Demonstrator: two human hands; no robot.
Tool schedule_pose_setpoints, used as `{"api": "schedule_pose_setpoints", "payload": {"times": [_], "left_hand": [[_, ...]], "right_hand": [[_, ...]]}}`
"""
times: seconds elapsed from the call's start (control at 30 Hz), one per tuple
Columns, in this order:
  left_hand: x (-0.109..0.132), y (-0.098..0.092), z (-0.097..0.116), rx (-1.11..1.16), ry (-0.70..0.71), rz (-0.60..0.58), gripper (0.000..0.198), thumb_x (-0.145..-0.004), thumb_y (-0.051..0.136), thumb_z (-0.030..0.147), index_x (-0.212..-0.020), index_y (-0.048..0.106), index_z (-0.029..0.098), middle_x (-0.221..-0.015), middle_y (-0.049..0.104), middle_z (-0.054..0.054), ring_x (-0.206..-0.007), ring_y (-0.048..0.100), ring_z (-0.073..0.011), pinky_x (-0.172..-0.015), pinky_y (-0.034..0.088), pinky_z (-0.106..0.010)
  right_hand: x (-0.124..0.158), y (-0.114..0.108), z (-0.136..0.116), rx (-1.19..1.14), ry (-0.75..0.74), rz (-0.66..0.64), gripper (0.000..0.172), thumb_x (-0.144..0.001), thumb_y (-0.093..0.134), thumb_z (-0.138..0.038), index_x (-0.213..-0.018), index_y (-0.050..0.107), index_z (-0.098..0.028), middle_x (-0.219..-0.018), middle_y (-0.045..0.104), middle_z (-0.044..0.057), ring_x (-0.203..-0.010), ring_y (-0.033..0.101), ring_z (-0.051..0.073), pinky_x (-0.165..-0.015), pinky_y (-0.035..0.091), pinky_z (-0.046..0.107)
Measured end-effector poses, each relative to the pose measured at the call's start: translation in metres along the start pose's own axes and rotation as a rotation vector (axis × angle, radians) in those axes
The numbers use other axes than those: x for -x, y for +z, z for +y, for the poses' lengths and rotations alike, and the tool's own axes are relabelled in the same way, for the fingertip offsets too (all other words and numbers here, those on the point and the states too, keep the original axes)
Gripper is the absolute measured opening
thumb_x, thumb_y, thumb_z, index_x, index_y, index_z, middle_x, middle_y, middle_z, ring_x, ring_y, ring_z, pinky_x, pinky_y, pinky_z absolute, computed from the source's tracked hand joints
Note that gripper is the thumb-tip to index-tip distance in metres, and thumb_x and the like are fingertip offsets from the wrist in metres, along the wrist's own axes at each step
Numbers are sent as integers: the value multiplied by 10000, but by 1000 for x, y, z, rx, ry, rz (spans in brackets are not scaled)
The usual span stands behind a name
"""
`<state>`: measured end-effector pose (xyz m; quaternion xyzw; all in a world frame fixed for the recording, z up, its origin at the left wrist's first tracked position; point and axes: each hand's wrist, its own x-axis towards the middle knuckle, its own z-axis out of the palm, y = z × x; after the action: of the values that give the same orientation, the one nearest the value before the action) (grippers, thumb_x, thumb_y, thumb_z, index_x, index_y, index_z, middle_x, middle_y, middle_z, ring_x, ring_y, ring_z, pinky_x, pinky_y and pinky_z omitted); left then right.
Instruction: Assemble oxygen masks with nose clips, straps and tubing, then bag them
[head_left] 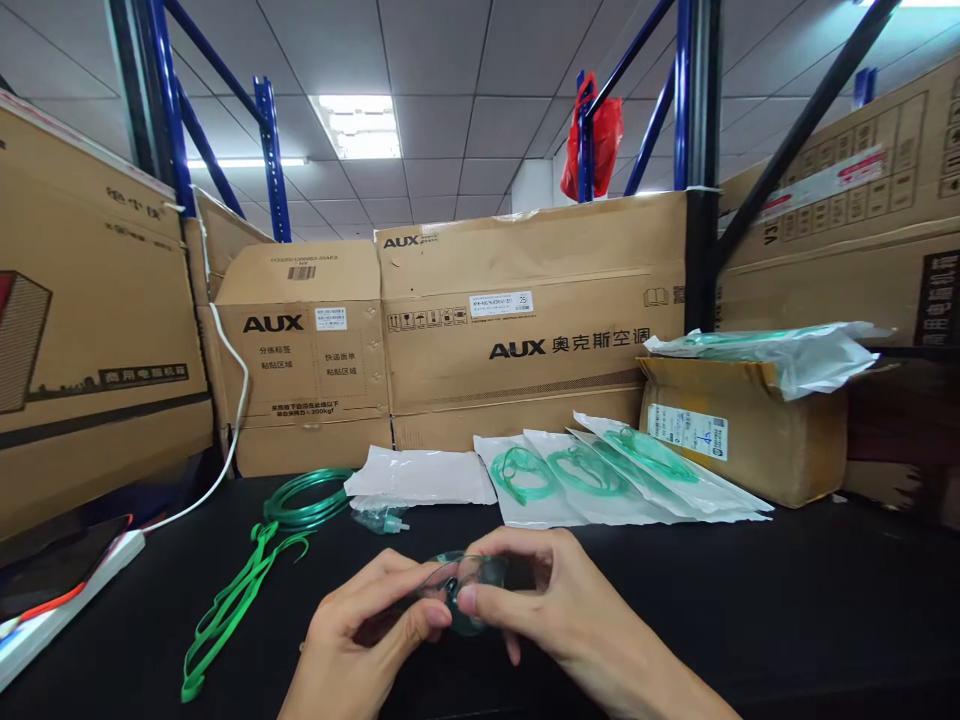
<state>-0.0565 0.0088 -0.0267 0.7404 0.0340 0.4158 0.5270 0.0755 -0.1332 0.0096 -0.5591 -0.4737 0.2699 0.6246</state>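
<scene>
A clear, green-tinted oxygen mask (470, 622) is held low over the black table, at the lower middle of the head view. My left hand (375, 615) is closed on its left side, thumb and fingers pinching the rim. My right hand (536, 590) grips the opposite side, its thumb pressed near a small dark fitting on the mask. Parts of the mask are hidden behind my fingers. Left of my hands lie a green elastic strap (232, 605) and a coil of green tubing (311, 500). A small clear piece with a pale green connector (391, 523) rests just beyond them.
White packets with green tubing (521, 480) fan out behind my hands, beside a white packet (424, 476). An open carton (750, 430) with more packets on top stands at right. Large AUX boxes (525, 320) line the back. A power strip (82, 600) and phone (60, 560) lie at left.
</scene>
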Motion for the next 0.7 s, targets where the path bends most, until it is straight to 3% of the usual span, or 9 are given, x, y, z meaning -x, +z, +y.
{"api": "schedule_pose_setpoints", "payload": {"times": [0.37, 0.53, 0.7], "left_hand": [[-2, -9, -11, -31, 167, -65, 217, -870, 777, 285, -1080, 819, 325, -733, 684, 7, -601, 648, -111, -571, 553, -170], [-1, -6, -11, -48, 165, -41, 212, -855, 791, 274, -1059, 825, 321, -728, 663, 11, -575, 632, -100, -535, 544, -156], [-1, -8, -10, -55, 155, -79, 178, -847, 800, 289, -1022, 834, 282, -735, 655, -3, -571, 633, -111, -517, 548, -169]], "right_hand": [[0, 8, -3, 63, 48, 54, 239, -745, 809, -377, -826, 752, -160, -767, 676, 5, -544, 467, 85, -483, 363, 226], [0, 13, 2, 15, -74, 130, 114, -723, 803, -279, -770, 758, -185, -785, 699, 16, -740, 604, 168, -664, 442, 283], [2, 11, 2, 86, -103, 104, 39, -719, 795, -239, -742, 782, -211, -758, 679, 3, -768, 586, 185, -702, 416, 307]]}}
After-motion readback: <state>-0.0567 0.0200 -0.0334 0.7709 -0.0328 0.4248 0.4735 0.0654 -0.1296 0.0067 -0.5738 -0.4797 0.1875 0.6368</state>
